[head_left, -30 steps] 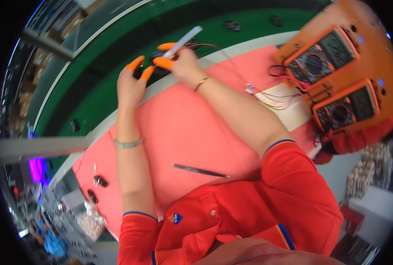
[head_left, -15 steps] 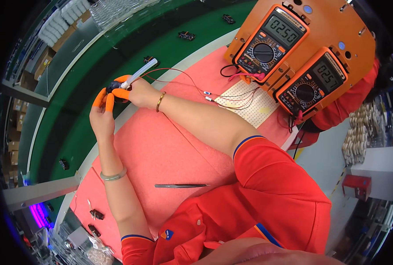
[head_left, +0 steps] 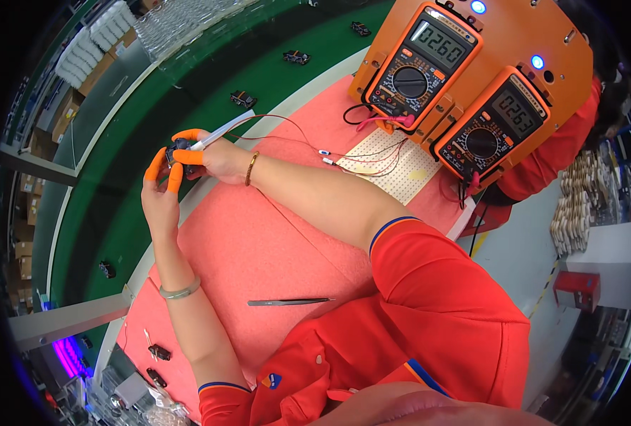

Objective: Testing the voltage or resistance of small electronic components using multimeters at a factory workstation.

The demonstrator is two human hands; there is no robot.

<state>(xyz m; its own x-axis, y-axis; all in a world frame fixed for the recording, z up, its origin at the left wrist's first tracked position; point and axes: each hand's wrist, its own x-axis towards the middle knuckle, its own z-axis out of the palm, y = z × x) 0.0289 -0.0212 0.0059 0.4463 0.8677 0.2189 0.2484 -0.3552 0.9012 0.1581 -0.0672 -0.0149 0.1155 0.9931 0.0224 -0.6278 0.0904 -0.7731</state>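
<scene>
At the inner edge of the green belt, both my hands meet around a small dark device. My left hand pinches it from the near left side, with orange cots on the fingertips. From the right, my right hand is closed on a white pen-like probe, its orange-covered fingers also against the device. The probe slants up to the right, and thin red wires trail from it towards two orange multimeters. Fingers hide most of the device and the probe's tip.
Black tweezers lie on the pink mat. Several dark devices sit on the green belt. A perforated cream board lies below the orange meter panel. Two dark parts lie at lower left. Another person's red sleeve shows behind the panel.
Both meter readings have changed, and the two blue lights on the panel glow brighter. The view has shifted slightly; my hands keep their grip on the device and the probe.
</scene>
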